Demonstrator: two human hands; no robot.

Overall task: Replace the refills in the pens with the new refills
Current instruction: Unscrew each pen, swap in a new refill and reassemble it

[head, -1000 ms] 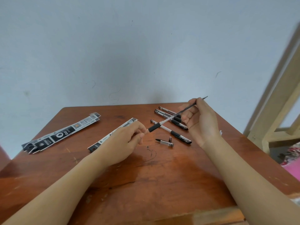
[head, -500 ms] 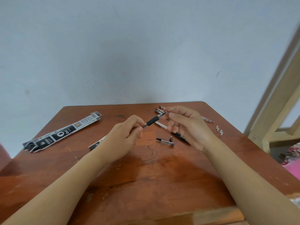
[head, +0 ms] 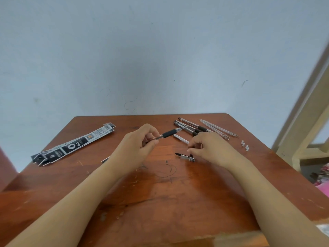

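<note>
While the left grip (head: 135, 145) pinches the pen (head: 169, 134), its long axis runs eight-to-two o'clock, front end toward two; the right grip (head: 210, 148) curls beside a loose pen part (head: 185, 156), hold indeterminate.

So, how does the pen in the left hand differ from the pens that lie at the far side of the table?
The held pen is off the table, gripped by the left hand; the lying pens rest flat on it. The held pen is alone; the lying pens form a close group. Both kinds have a clear barrel and a black grip.
</note>
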